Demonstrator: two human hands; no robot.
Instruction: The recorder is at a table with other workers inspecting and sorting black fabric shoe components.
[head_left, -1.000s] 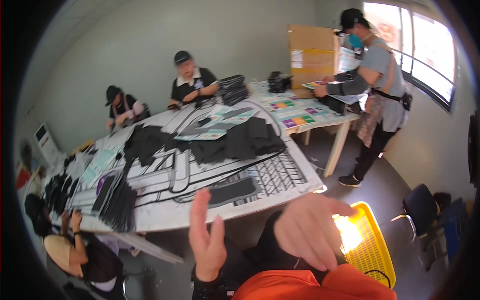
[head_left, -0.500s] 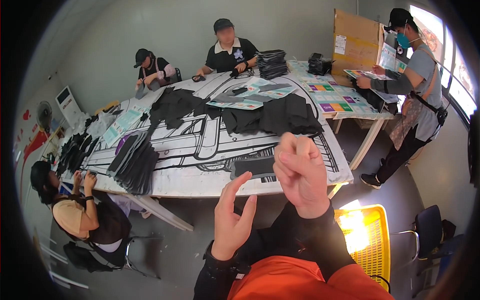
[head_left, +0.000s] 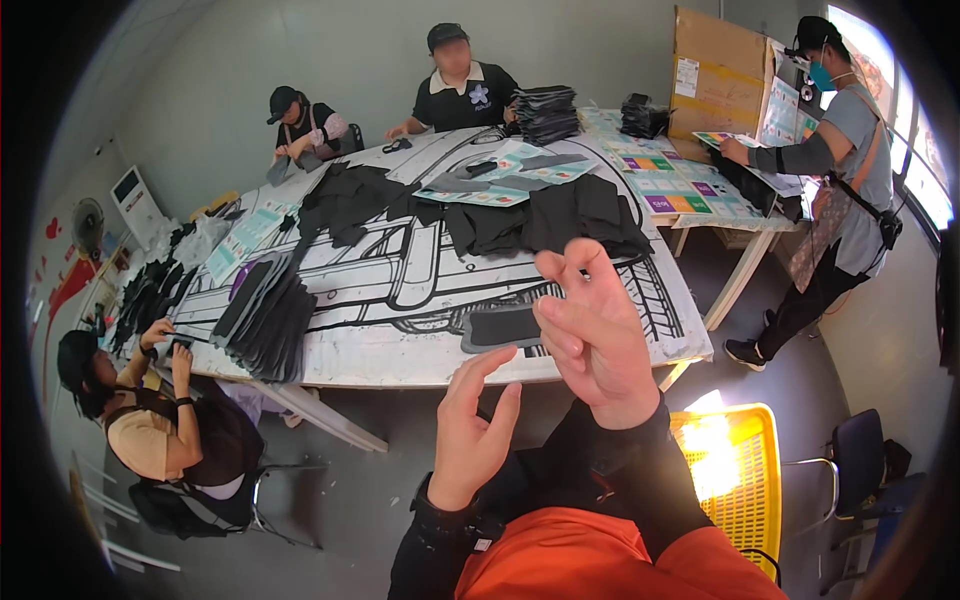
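Observation:
My left hand is held up in front of the table edge, thumb and fingers apart, with nothing in it. Higher and to the right is my right hand, its fingers half curled but spread from one another; no object shows in it. Just beyond both hands, a flat black fabric piece with a grey border lies near the table's front edge, partly hidden by my right hand. A fanned stack of similar grey-and-black pieces rests to the left. Farther back are loose dark fabric pieces and printed sheets.
The white table bears bold black line drawings. Co-workers sit at its left and far side; another stands at a side table. A yellow plastic basket stands by my right side, chairs beyond it.
My right hand has loosened from a fist into half-curled, spread fingers and risen slightly. My left hand has shifted little. The person at left has moved an arm forward over the table edge.

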